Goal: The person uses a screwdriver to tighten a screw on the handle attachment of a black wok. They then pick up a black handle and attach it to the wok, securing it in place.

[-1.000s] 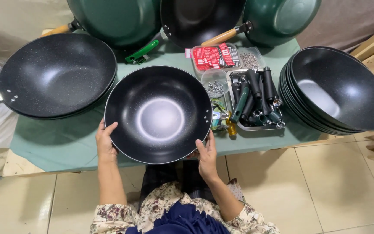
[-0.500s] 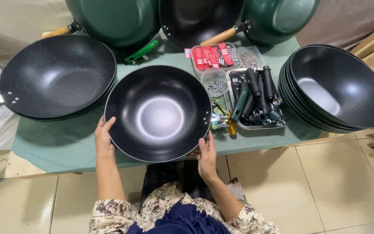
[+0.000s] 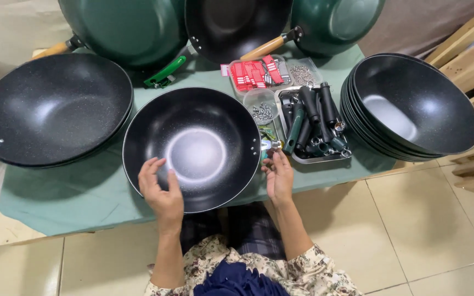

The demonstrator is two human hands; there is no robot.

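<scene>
**Handleless wok in the middle, hands at its rim**

Centre of the frame there's a black wok [image 3: 193,148] with no handle on it, sitting on the green-covered bench [image 3: 72,203] with its near edge sticking out past the bench edge. The left hand [image 3: 161,189] is over the lower left of the rim, fingers loosely spread and curled, not clamped on anything, just resting on or right above the edge; can't tell which. The right hand [image 3: 278,175] is just right of the wok, fingers half open, fingertips up by a small shiny metal bit [image 3: 270,144] at the rim. It's too small to tell if the hand actually has hold of it.

Right next to that, a metal tray [image 3: 325,159] full of dark handles [image 3: 314,118], one of them green. Above the tray, a packet of red pieces [image 3: 253,72] and a bag of small screws [image 3: 303,74], plus a round clear tub of screws [image 3: 261,109] touching the wok.

Right side of the frame: a stack of black woks [image 3: 412,104]. Left side: another big black wok [image 3: 50,109]. Along the top: finished woks [image 3: 127,27], green outside, with wooden handles.
</scene>
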